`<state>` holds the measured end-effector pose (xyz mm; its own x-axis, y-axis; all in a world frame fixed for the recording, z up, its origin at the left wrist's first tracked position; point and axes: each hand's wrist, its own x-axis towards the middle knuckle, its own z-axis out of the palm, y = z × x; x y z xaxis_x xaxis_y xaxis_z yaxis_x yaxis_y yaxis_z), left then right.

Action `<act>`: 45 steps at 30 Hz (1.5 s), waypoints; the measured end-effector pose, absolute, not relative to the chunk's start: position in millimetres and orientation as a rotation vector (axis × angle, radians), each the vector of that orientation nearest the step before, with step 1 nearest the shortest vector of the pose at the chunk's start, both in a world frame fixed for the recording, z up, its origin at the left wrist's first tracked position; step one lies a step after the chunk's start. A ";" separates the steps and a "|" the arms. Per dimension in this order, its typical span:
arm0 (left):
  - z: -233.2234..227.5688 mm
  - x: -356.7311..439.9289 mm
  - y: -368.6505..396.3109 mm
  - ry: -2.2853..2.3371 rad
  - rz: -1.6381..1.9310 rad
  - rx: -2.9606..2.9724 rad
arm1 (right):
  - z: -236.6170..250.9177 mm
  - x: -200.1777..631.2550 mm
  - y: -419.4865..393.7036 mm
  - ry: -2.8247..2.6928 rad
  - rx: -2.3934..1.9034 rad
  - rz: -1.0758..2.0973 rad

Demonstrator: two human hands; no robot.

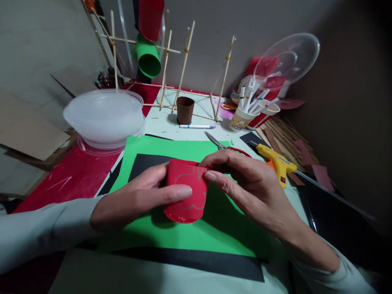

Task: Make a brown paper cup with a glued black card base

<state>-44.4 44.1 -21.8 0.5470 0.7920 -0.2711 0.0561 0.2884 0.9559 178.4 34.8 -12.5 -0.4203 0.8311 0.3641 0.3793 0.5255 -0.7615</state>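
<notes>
Between my hands is a red paper cup (186, 200) with grey outlines drawn on its side and a shiny bead along its lower edge. My left hand (137, 196) is closed around its left side, the thumb lying across the front. At the upper right rim, my right hand (251, 188) pinches the red wall between thumb and fingers. Under them lies a green sheet (183, 241), with a black sheet (143, 163) partly on top and black paper edges below. Scissors (217, 141) with red handles lie just beyond my right fingers, which partly hide them.
A brown paper cup (185, 110) and a marker (197, 127) stand and lie behind the sheets, near a wooden stick frame (183, 69). A yellow glue gun (275, 161) lies right, below a cup of markers (241, 119). Clear plastic bowls (104, 118) sit left.
</notes>
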 end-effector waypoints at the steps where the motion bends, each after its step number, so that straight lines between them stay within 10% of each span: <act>1: -22.4 -44.6 45.4 0.869 0.578 1.231 | -13.8 179.8 33.8 -2.018 -0.978 0.756; 16: -28.1 -47.1 49.2 1.217 1.010 1.754 | -27.1 183.6 11.1 -2.485 -0.798 0.195; 45: -22.1 -52.4 54.0 1.127 0.725 1.493 | -21.4 183.9 6.5 -1.710 -1.065 0.534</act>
